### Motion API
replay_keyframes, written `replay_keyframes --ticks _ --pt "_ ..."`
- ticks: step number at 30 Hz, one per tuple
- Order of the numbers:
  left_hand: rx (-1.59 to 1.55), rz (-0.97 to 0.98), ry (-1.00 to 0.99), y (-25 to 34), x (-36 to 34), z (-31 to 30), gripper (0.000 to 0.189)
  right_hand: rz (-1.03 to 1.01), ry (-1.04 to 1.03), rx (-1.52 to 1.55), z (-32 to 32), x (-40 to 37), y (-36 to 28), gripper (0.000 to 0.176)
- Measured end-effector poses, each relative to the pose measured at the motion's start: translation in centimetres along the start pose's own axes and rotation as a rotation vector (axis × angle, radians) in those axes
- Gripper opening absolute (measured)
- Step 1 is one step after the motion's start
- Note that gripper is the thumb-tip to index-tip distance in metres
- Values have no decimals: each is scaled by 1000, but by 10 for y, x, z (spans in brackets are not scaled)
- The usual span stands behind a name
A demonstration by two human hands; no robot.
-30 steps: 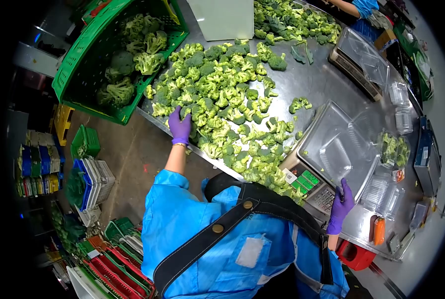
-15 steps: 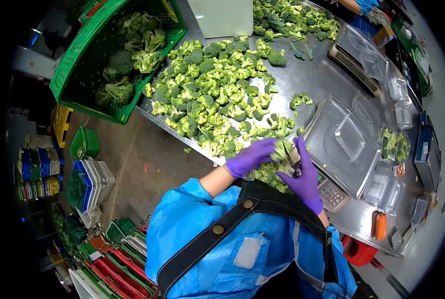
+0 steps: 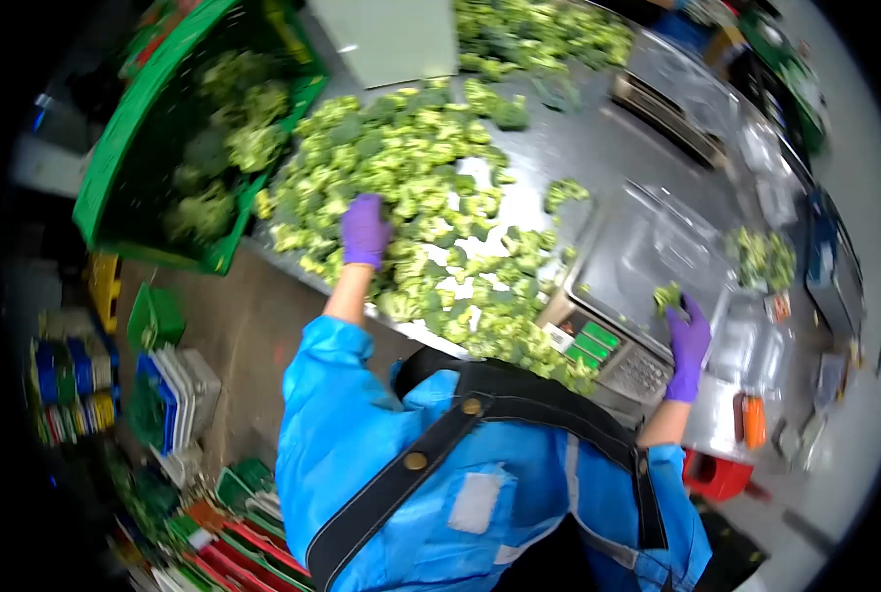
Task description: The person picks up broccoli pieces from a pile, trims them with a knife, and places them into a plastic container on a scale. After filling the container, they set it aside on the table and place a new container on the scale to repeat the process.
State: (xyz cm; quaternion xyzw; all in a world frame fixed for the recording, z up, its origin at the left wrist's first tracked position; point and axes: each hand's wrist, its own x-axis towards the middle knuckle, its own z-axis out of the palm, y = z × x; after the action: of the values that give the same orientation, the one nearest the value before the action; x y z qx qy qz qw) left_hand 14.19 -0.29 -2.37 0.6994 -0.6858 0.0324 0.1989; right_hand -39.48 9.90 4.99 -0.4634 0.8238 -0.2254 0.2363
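Both hands wear purple gloves. My left hand [image 3: 365,233] is over the left part of the heap of cut broccoli florets [image 3: 401,148]; its fingers are curled down, and anything in them is hidden. At the right, my right hand [image 3: 688,340] has its fingers and thumb spread beside a small broccoli floret [image 3: 666,297], which lies near the fingertips over the clear plastic tray [image 3: 638,261] on the scale. Whether the fingers touch the floret is blurred. The scale's keypad [image 3: 638,375] and green displays show just left of my right hand.
A green crate [image 3: 125,187] with broccoli heads stands at the upper left. A second scale [image 3: 667,120], clear plastic boxes [image 3: 756,350], a packed broccoli box [image 3: 762,259] and an orange-handled item [image 3: 753,422] are on the steel table [image 3: 598,148]. A white-grey bin [image 3: 391,39] stands at the top.
My hands have parted: the left has moved up and left onto the heap, the right to the tray's right side. The floret and knife between them are no longer there. The view has shifted.
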Motion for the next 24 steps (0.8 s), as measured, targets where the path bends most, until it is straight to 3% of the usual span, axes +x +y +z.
replay_keyframes --ticks 1,4,7,8,10,13,14,15,17,18,20,24 --pt "-38 -53 -91 8 4 -12 30 -34 34 23 -1 -5 -3 45" --pt "-258 -114 30 13 5 -20 38 128 82 135 -17 -16 -25 43" --pt "-646 -297 -36 49 13 -49 37 73 260 305 -24 -18 -27 40" --pt "-647 -293 -40 61 15 -53 37 -91 370 278 -22 -14 -25 38" --pt "-1251 -361 -160 90 21 -59 35 -322 540 210 -22 -7 -43 34" --pt "-1378 -323 -329 142 24 -66 35 -328 487 154 -21 3 -50 32" --pt "-1426 -307 -404 145 21 -43 36 -364 466 81 -19 2 -47 33" --pt "-1577 -376 -526 164 19 -42 38 -387 457 92 -18 -1 -49 33" --pt "-1684 -306 -684 200 16 -37 40 -352 190 -100 -13 -13 -51 40" --pt "-1593 -224 -728 219 21 -39 40 -410 199 -176 -1 -9 -28 44" --pt "-1797 -158 -712 258 40 -26 36 -437 157 -211 20 3 11 52" --pt "-1806 120 -524 353 84 -2 36 -442 111 -52 11 -9 23 58"
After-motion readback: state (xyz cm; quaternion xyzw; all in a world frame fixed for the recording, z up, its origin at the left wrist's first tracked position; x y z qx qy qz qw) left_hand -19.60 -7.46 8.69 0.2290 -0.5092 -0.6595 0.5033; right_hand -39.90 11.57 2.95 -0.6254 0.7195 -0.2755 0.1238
